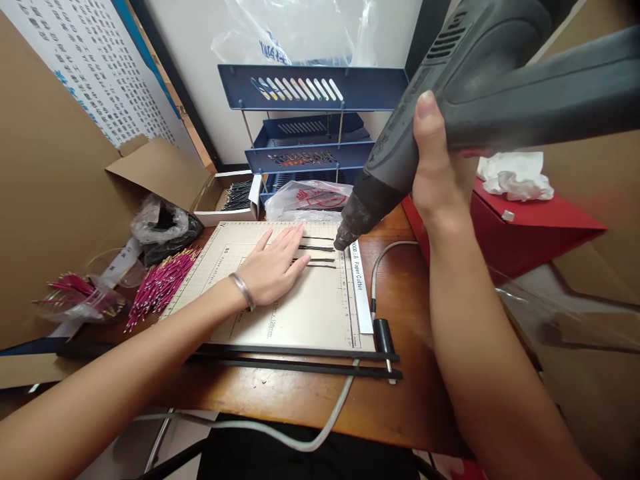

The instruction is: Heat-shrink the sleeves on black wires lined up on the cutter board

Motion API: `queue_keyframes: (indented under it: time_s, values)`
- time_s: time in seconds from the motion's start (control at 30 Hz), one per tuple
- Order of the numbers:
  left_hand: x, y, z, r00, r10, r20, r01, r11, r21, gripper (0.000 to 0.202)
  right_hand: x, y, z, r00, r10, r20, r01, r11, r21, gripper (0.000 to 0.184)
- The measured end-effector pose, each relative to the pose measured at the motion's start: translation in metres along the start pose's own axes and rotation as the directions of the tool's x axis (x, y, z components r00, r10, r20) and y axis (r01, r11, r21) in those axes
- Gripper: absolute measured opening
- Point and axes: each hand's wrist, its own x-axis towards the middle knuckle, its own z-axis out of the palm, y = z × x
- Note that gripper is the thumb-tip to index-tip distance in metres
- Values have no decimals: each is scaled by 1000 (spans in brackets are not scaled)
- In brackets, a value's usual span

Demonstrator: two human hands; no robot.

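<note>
My left hand (270, 270) lies flat with fingers stretched out on a cream paper cutter board (300, 320), a metal bangle at its wrist. Beneath its fingers run several thin black strips (320, 249), whose right ends stick out side by side; their left parts are hidden. My right hand (443, 167) is wrapped around the barrel of a dark grey heat gun (395, 157), thumb up along its side. The gun points down and left, its nozzle close to the strips' right ends. Whether it touches them I cannot tell.
Magenta wires with metal ends (163, 287) lie in a bundle at left. Behind the board are a box of black pieces (237, 195), a plastic bag (310, 199) and a blue rack (310, 160). A red box (540, 233) stands right; a grey cable (330, 427) loops in front.
</note>
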Motion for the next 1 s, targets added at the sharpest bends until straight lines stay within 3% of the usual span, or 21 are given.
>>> queue_keyframes:
  time_s: [0.23,0.43,0.73,1.0]
  values:
    - [-7,8,8,999,9,41,-11,998,56,82,0,4,10,998,-61,-23,62,997,51,52]
    - [-23,9,11,999,39,1,-39,999,37,82,-3,-6,8,997,-71,41,70,997,11,48]
    - [-26,-1,16,994,83,-64,-81,996,33,83,-6,-15,5,999,-43,-1,43,999,-22,38]
    - [-58,-1,17,991,119,-62,-118,993,17,82,-3,-11,2,999,-21,42,21,1000,-15,51]
